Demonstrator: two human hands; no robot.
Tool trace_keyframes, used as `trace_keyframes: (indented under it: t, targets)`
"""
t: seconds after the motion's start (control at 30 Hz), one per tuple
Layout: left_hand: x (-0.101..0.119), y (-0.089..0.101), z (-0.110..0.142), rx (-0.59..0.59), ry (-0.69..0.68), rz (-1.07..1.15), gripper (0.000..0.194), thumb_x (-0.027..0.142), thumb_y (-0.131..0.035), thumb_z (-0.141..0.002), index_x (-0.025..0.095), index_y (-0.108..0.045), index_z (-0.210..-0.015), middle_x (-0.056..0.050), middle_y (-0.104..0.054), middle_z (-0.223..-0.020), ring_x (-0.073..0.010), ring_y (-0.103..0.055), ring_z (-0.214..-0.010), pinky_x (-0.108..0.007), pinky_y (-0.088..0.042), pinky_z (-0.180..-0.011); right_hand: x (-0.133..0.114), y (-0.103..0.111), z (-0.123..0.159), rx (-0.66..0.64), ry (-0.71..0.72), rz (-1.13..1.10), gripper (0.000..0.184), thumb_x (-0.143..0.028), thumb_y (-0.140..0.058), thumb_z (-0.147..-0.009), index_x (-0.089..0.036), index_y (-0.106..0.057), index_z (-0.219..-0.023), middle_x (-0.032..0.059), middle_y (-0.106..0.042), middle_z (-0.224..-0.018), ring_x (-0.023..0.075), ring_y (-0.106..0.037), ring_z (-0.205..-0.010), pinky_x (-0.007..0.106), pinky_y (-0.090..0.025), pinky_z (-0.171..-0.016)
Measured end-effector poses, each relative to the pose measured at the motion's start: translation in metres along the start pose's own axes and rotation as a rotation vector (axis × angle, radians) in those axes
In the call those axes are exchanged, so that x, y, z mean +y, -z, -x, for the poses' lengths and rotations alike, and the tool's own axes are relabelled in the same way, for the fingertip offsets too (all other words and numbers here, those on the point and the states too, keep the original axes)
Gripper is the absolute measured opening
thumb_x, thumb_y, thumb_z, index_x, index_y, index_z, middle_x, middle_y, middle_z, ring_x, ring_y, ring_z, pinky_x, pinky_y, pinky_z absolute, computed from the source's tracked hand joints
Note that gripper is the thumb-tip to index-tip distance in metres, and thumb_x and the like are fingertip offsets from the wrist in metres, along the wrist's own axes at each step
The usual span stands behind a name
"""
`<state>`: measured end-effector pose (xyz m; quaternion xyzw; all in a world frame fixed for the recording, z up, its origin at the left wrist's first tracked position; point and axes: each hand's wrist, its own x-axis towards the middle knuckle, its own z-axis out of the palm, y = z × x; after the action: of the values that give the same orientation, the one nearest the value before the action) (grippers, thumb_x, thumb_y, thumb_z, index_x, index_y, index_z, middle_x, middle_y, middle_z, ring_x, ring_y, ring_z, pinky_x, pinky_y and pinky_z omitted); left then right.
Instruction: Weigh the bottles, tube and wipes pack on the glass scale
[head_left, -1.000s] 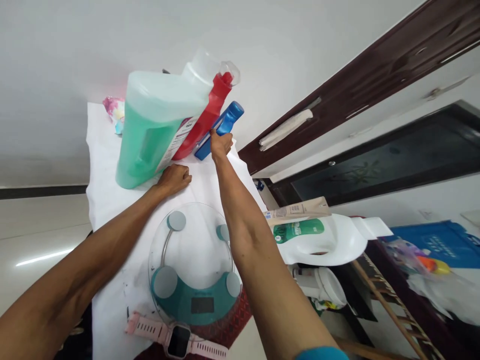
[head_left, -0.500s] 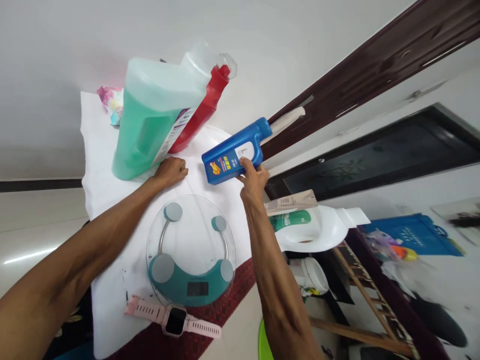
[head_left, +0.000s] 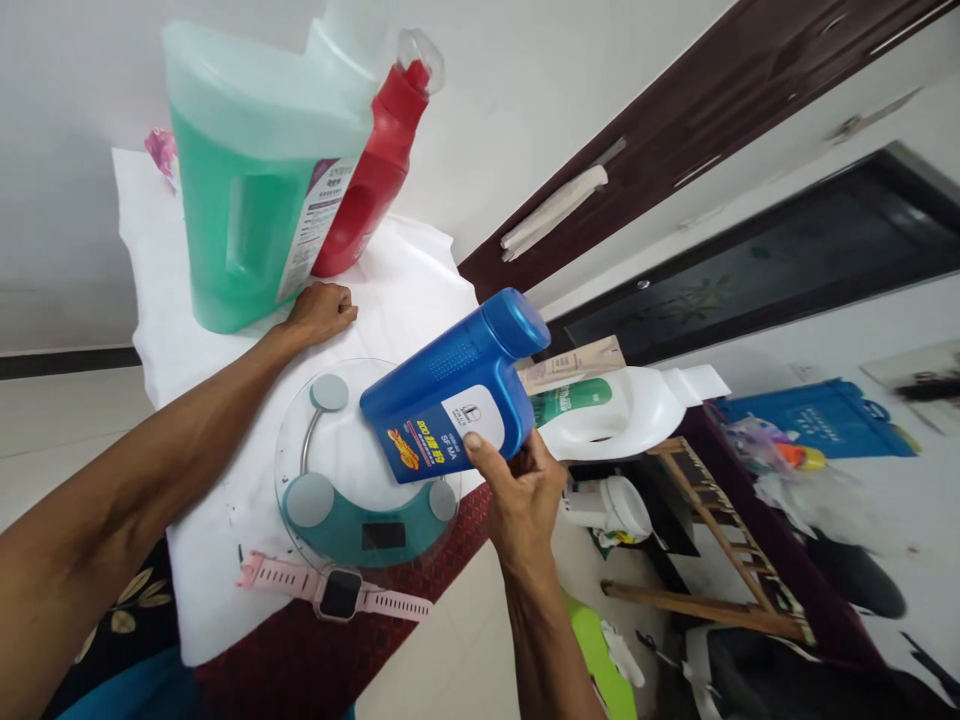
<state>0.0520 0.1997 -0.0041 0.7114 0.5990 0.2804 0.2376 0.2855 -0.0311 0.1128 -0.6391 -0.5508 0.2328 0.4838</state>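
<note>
My right hand (head_left: 525, 492) grips a blue plastic bottle (head_left: 450, 390) by its handle side, thumb across the label. The bottle is tilted, capped, and held over a round glass bathroom scale (head_left: 337, 545) with a teal panel and grey pads. Curled into a fist, my left hand (head_left: 322, 312) rests on the white cloth (head_left: 397, 290) close to a large jug of green liquid (head_left: 217, 200). Behind that jug stands a red bottle (head_left: 371, 180) with a clear cap. A pink-strapped smartwatch (head_left: 339, 594) lies in front of the scale.
To the right of the cloth are a white bottle with a green label (head_left: 637, 410) and a beige tube (head_left: 581, 362). A pink packet (head_left: 161, 152) sits at the back left. Beyond are a white bucket (head_left: 626, 508), a wooden rack (head_left: 705, 610) and a dark door (head_left: 787, 250).
My right hand has brought the blue bottle nearer and lower, from beside the red bottle to above the scale. The view has shifted slightly; my left fist stays on the cloth.
</note>
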Motion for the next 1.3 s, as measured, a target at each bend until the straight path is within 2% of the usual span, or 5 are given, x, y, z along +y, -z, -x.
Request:
trace_keyframes:
  t: [0.13,0.3,0.43,0.77,1.3]
  targets:
    - [0.005,0.005,0.004,-0.011,0.009,0.017,0.018,0.025,-0.063,-0.093,0.016,-0.071,-0.081,-0.005,-0.071,-0.082,-0.0182,-0.055,-0.079,-0.031,-0.039,-0.076,0.002,0.003,0.008,-0.069,0.056,0.026,0.041,-0.047,-0.091,-0.081,-0.025,-0.078,-0.113,0.0059,-0.082,-0.1,0.0257,-0.078,-0.087,0.039,-0.066,-0.075]
    - [0.011,0.01,0.007,-0.022,0.022,0.025,0.019,0.023,-0.065,-0.095,0.016,-0.064,-0.078,-0.002,-0.067,-0.078,-0.0152,-0.049,-0.077,-0.03,-0.033,-0.074,0.013,0.022,0.004,-0.074,0.119,-0.1,0.1,-0.063,-0.098,-0.068,-0.03,-0.058,-0.154,0.0156,-0.072,-0.145,0.0344,-0.075,-0.125,0.05,-0.066,-0.096]
    - [0.016,0.014,0.007,-0.034,0.02,0.017,0.023,0.021,-0.066,-0.097,0.016,-0.059,-0.075,-0.001,-0.063,-0.075,-0.0139,-0.045,-0.076,-0.029,-0.03,-0.073,0.011,0.026,0.004,0.024,0.116,-0.081,0.086,-0.078,-0.086,-0.074,-0.029,-0.064,-0.142,0.0148,-0.075,-0.138,0.033,-0.076,-0.121,0.048,-0.066,-0.092]
    - [0.016,0.017,0.002,-0.038,0.055,-0.03,0.024,0.029,-0.062,-0.097,0.014,-0.061,-0.079,0.002,-0.063,-0.076,-0.0114,-0.049,-0.078,-0.023,-0.031,-0.075,0.007,-0.017,0.017,0.131,0.038,0.077,0.039,-0.046,-0.093,-0.078,-0.026,-0.063,-0.093,-0.0047,-0.069,-0.077,0.0167,-0.067,-0.071,0.031,-0.058,-0.066]
    - [0.011,0.011,-0.002,0.0,0.034,0.013,0.021,0.033,-0.06,-0.089,0.021,-0.057,-0.071,-0.005,-0.062,-0.072,-0.0215,-0.057,-0.073,-0.033,-0.041,-0.074,0.093,0.051,-0.055,0.75,0.038,0.028,0.051,-0.051,-0.09,-0.07,-0.021,-0.062,-0.1,0.0099,-0.077,-0.1,0.0265,-0.078,-0.094,0.046,-0.067,-0.092]
